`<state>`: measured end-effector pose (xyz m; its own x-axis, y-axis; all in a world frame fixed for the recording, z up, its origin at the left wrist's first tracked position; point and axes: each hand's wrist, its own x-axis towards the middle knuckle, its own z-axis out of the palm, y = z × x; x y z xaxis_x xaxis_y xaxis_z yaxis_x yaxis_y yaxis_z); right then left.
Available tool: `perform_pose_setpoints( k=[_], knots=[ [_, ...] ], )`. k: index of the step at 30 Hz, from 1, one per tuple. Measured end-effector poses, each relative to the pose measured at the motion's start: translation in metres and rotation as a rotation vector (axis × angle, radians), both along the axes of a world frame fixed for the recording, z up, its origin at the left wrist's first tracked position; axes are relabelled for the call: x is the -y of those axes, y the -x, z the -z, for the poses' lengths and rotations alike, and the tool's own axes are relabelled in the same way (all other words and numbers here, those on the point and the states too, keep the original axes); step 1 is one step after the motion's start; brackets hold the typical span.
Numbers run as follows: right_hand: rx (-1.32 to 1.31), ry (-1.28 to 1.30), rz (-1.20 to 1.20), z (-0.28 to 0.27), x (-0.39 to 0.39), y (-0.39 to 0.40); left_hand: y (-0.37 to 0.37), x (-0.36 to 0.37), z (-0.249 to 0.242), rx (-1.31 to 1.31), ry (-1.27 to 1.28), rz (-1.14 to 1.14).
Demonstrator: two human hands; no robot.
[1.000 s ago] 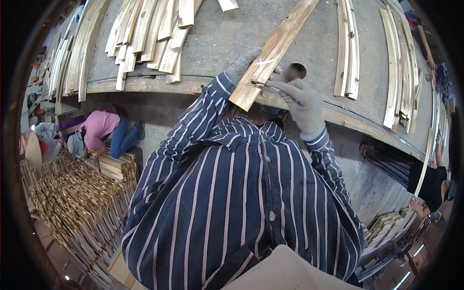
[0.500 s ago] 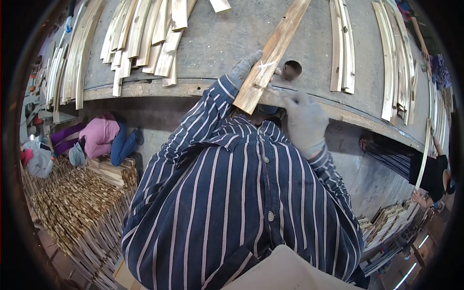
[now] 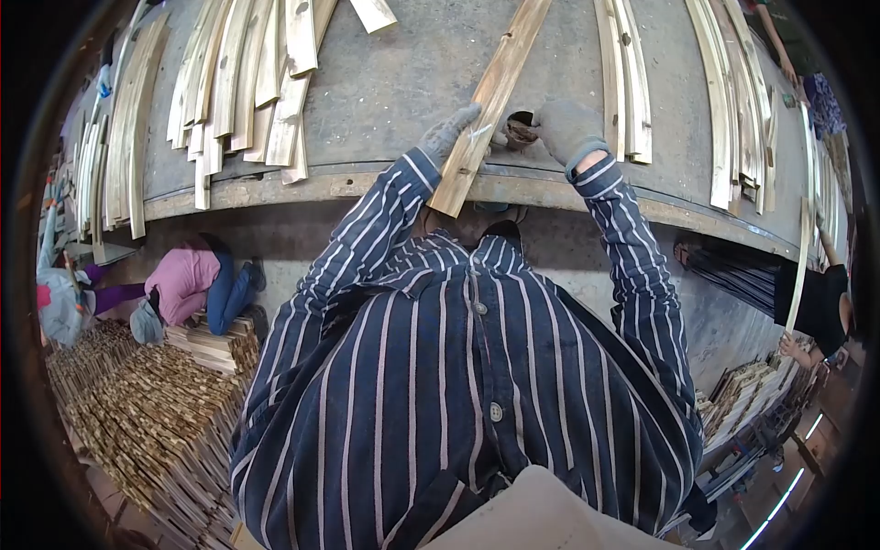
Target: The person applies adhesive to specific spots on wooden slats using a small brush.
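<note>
My left hand (image 3: 446,135), in a grey glove, grips a long wooden board (image 3: 496,90) from its left edge, with fingertips showing past the right edge. The board slants away from me across the table, its near end jutting over the front edge. A pale crossed mark shows on its face beside my hand. My right hand (image 3: 570,131), also gloved, is curled at the rim of a small dark round cup-like opening (image 3: 521,129) with something brown in it. Whatever its fingers hold is hidden.
Boards lie on the grey table (image 3: 403,101) in a left pile (image 3: 240,82), a right pair (image 3: 625,82) and a far-right bundle (image 3: 733,110). A person in pink (image 3: 186,280) bends over stacked wood (image 3: 137,394); another person (image 3: 811,312) holds a strip at right.
My right hand has moved up from the board's near end to the dark round opening. My left hand still holds the board; the whole view has shifted slightly.
</note>
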<state>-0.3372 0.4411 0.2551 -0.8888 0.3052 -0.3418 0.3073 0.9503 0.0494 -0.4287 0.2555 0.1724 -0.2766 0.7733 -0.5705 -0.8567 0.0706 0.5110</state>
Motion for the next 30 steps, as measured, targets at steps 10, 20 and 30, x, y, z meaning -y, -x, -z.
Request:
perform_pose_setpoints(
  k=[10,20,30],
  knots=[
    [-0.107,0.341,0.006,0.007,-0.015,-0.009,0.0,-0.009,-0.003,-0.145,0.148,0.004],
    [-0.171,1.188,0.571,-0.017,-0.03,-0.05,0.019,0.005,0.013,0.147,-0.241,0.024],
    [-0.206,1.242,0.629,-0.021,0.007,-0.08,0.068,0.012,-0.044,-1.107,0.6,0.697]
  ],
)
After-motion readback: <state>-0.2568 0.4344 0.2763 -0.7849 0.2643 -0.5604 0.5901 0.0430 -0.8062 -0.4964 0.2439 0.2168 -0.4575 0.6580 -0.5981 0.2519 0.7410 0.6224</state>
